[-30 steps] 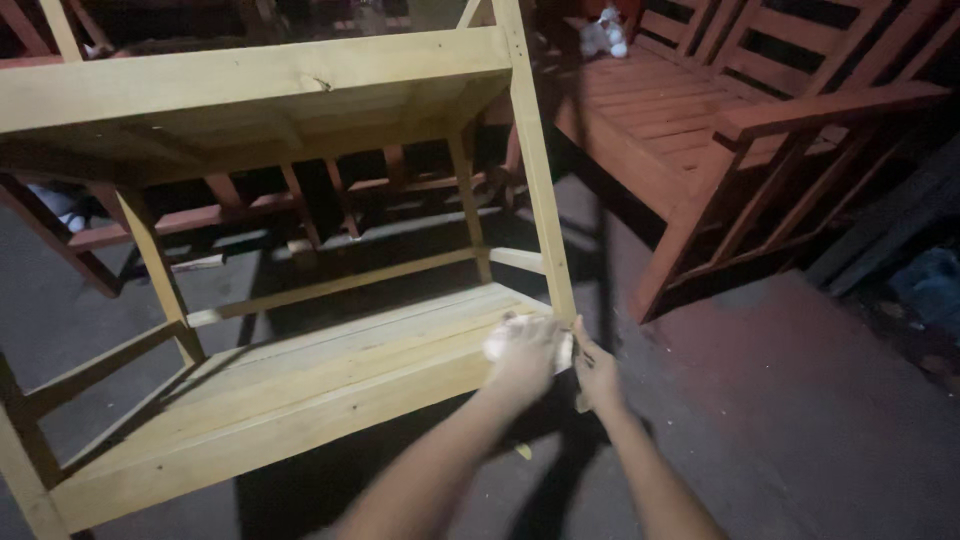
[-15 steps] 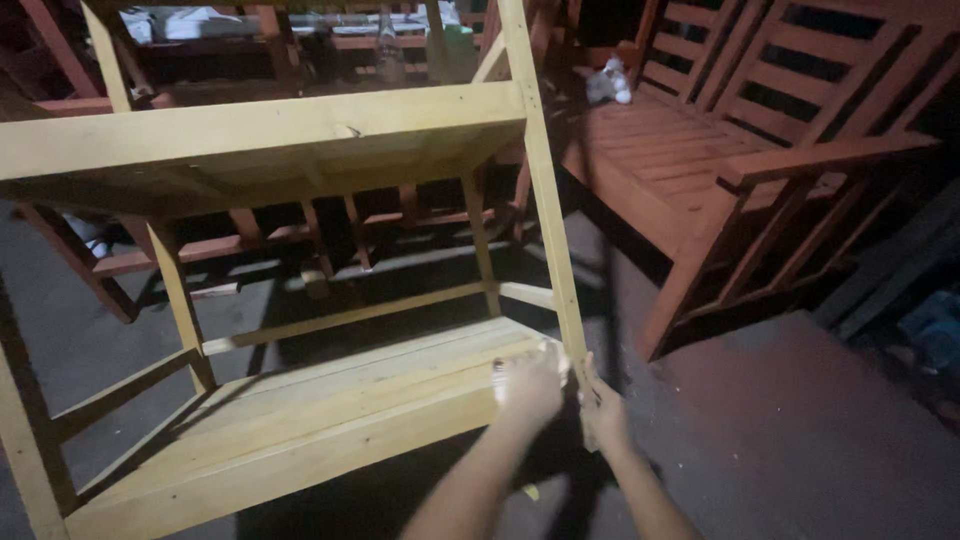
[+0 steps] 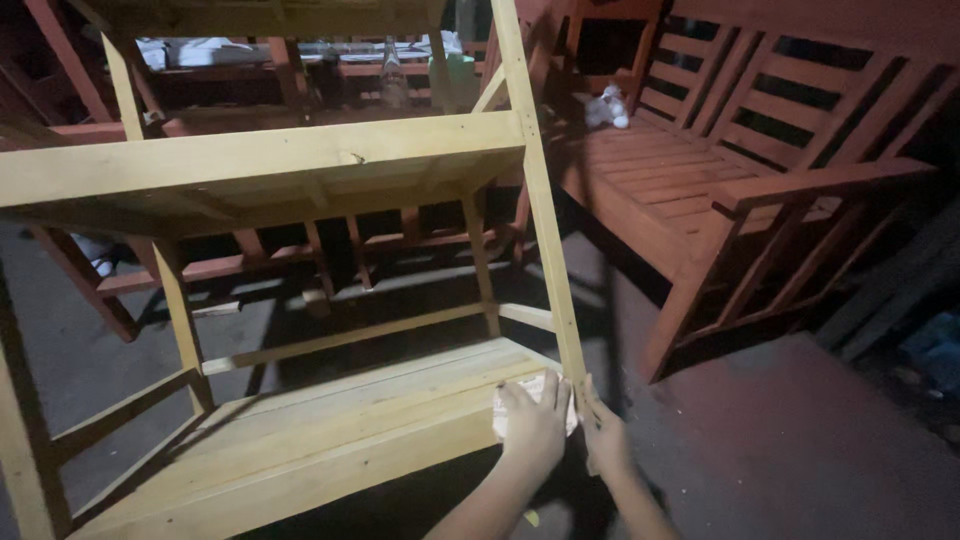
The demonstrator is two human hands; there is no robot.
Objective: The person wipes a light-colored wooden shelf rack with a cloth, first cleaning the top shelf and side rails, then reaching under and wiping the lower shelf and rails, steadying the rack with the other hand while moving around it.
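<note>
Both forearms rise from the bottom edge of the view, bare, angled up and slightly toward each other so the two hands meet side by side. The left hand [image 3: 535, 425] lies palm down with its back to the camera, fingers held together and pointing up and a little right, pressed flat; a pale sheet shows at its fingertips, though whether it is pinched or only pressed is hard to tell. The right hand [image 3: 605, 440] sits just beside it, touching or nearly so, fingers extended upward, thumb side toward the left hand, wrist straight.
</note>
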